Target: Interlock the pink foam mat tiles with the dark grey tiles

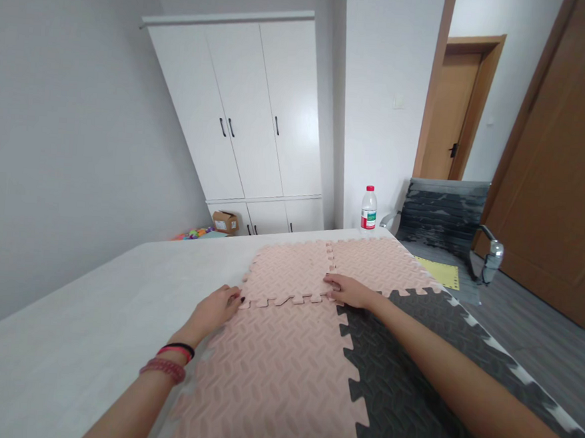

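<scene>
**Foam mats on white counter, two hands at the seams**

Hidden: near mats run out of frame at the bottom; floor clutter by the wardrobe too small to identify.

Left hand [217,305]: spread flat, gripping nothing, fingertips pressing the corner of the far pink mat [289,271].

Right hand [351,291]: flat and loose, resting on the toothed joint where that mat meets the grey mat [411,381].

Near pink mat [271,378]: interlocked beside the grey one.

Counter [116,300]: white.

Room: bottle [369,208], grey chair [443,219], white wardrobe [250,109], brown doors.
</scene>
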Action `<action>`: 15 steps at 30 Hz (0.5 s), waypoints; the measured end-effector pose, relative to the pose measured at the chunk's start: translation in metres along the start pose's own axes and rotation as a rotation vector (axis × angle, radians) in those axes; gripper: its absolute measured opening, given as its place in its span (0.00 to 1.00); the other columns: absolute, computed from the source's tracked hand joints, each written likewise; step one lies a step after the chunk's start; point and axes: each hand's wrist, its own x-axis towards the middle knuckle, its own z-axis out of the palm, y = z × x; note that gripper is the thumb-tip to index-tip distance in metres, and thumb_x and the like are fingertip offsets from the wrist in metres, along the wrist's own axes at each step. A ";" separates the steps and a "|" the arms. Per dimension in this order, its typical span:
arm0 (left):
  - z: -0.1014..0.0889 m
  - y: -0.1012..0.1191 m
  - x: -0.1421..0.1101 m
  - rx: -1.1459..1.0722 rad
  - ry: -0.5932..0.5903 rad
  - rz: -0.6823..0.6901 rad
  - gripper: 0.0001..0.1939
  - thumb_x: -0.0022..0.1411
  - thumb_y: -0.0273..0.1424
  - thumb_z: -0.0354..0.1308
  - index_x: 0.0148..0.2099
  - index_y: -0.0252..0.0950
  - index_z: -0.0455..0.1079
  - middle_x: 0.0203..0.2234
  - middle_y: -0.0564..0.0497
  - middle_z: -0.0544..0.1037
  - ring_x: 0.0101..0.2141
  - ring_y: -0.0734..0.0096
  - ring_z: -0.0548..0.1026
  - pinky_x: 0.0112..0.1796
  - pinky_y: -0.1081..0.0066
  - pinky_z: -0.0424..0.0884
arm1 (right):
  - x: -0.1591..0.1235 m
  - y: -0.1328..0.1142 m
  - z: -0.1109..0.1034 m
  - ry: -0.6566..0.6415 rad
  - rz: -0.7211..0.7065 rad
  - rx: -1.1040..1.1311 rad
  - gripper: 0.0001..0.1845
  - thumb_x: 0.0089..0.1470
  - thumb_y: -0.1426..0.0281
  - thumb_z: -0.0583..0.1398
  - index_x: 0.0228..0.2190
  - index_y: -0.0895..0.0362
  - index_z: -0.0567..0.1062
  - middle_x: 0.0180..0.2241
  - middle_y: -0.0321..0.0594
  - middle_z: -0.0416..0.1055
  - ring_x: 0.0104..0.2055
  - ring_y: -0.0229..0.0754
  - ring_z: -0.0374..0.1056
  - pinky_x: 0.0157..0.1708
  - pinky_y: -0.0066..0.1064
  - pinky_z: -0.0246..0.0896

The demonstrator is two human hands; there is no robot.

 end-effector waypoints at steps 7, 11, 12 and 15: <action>0.005 0.003 -0.008 0.022 0.027 0.021 0.17 0.66 0.39 0.40 0.46 0.37 0.65 0.39 0.47 0.70 0.39 0.69 0.70 0.42 0.67 0.65 | -0.004 0.007 -0.001 -0.007 0.035 0.140 0.26 0.54 0.66 0.54 0.54 0.58 0.66 0.58 0.44 0.60 0.59 0.44 0.57 0.59 0.37 0.48; 0.006 0.007 -0.010 0.035 0.063 0.038 0.17 0.66 0.40 0.43 0.48 0.35 0.63 0.42 0.48 0.69 0.40 0.69 0.69 0.42 0.62 0.67 | -0.005 0.005 -0.003 -0.007 0.062 0.195 0.26 0.56 0.68 0.51 0.55 0.61 0.64 0.54 0.45 0.66 0.52 0.44 0.64 0.53 0.37 0.58; 0.006 0.007 -0.010 0.042 0.067 0.041 0.17 0.66 0.40 0.45 0.48 0.35 0.63 0.42 0.48 0.69 0.40 0.68 0.69 0.42 0.61 0.68 | -0.005 0.004 -0.002 -0.008 0.064 0.200 0.26 0.55 0.69 0.51 0.55 0.61 0.65 0.54 0.45 0.66 0.52 0.44 0.64 0.53 0.36 0.58; 0.006 0.009 -0.009 0.080 0.066 0.039 0.17 0.65 0.40 0.46 0.48 0.35 0.64 0.43 0.47 0.69 0.41 0.68 0.69 0.42 0.61 0.68 | -0.005 0.005 0.001 0.009 0.056 0.187 0.25 0.52 0.73 0.52 0.53 0.59 0.67 0.58 0.44 0.61 0.58 0.43 0.58 0.58 0.36 0.50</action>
